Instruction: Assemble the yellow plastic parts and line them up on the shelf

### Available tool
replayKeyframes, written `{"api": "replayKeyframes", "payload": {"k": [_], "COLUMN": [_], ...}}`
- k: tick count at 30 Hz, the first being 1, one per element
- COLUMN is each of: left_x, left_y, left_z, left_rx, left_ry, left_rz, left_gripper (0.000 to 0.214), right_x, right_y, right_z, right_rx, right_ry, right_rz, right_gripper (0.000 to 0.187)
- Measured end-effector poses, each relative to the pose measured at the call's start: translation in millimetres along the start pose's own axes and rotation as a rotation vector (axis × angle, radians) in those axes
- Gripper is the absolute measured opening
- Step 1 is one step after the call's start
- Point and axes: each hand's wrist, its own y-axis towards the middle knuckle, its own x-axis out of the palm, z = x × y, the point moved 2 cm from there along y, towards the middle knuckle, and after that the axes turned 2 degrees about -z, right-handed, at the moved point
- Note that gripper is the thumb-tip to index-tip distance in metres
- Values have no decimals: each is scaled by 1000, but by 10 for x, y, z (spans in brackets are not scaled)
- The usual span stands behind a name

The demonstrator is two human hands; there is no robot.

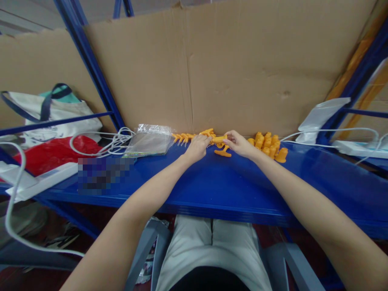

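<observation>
Toward the back of the blue table, an orange plastic piece [218, 139] spans the gap between my two hands. My right hand [238, 144] pinches its right end between thumb and fingers. My left hand [198, 148] closes at its left end, palm down, with the fingertips partly hidden. Just below lies an orange handle-like part [223, 152] with a curved bar. Beyond my left hand are more orange parts [207, 132]. A row of thin, branched orange pieces [182, 138] with small chains or cords extends left. Several orange cup-shaped pieces [269, 145] stand grouped right of my right hand.
A cardboard panel [242, 68] rises behind the blue table [218, 186]. Clear plastic bags [151, 139] and coiled white cables [118, 141] lie left, near a red bag [60, 153] and a white tote bag [57, 113]. Blue posts [91, 64] frame the space.
</observation>
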Motion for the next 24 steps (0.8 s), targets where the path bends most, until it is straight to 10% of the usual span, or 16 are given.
{"api": "replayKeyframes", "payload": {"k": [8, 24], "left_x": [30, 81], "left_y": [8, 24], "left_z": [-5, 26], "left_rx": [20, 13], "left_ry": [-14, -55], "left_rz": [-80, -118], "left_gripper": [47, 43], "right_x": [-153, -93], "right_y": [-135, -150], "right_z": [-213, -241], "right_rx": [-246, -211], "right_ry": [-467, -731], "right_rz": [-49, -61], "right_gripper": [30, 37]}}
